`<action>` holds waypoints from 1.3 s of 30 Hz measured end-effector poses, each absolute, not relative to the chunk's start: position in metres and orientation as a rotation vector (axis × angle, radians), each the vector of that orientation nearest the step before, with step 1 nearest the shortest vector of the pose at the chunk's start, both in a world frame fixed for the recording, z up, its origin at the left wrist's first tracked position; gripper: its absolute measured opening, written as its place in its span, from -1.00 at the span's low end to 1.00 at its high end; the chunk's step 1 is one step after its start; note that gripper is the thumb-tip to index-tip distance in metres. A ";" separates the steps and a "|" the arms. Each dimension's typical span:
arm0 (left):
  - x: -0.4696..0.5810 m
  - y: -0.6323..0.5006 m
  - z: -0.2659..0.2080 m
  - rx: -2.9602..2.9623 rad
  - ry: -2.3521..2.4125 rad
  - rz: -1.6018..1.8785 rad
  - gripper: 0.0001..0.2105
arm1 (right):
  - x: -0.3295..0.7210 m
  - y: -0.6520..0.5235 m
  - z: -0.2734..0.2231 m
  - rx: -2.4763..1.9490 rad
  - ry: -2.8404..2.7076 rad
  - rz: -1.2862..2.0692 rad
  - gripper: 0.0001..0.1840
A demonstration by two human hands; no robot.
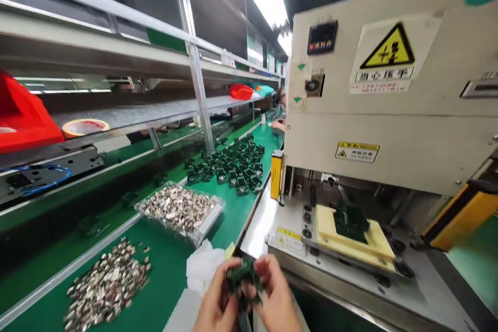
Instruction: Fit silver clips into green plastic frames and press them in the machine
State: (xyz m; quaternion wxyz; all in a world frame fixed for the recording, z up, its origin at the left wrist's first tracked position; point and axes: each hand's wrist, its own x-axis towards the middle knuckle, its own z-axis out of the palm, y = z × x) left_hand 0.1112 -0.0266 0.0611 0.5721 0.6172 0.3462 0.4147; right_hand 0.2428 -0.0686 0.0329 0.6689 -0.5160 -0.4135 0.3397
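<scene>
At the bottom centre of the head view, the left hand (215,298) and the right hand (277,295) are closed on one dark green part (244,276), fingers curled round opposite sides of it, between the green counter (167,275) and the press (389,132). Good handling here, I judge, means a light pinch on the outer edges, each hand bracing against the other so that the part cannot twist. Blur and the fingers hide its middle, so I cannot tell whether anything sits inside. Just beside the left hand lies a crumpled white cloth (202,268), best left untouched lest it snag. At lower left is a loose metal heap (111,282); left of centre, a clear tray (213,227) holds similar metal pieces, with a pile of green parts (233,163) beyond. At right, a cream fixture (323,224) bears a green piece (350,223) under the press; fingers belong well outside that gap.
</scene>
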 end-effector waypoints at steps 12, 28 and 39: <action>0.252 -0.014 0.140 1.904 0.161 0.444 -0.42 | 0.403 -0.212 0.090 -1.437 -1.084 0.076 -0.30; 0.232 0.035 0.132 1.602 0.476 0.661 -0.47 | 0.493 -0.140 0.126 -1.686 -1.164 0.095 -0.31; 0.146 0.042 0.033 1.634 0.654 0.221 -0.46 | 0.488 -0.146 0.113 -2.000 -1.213 0.035 -0.22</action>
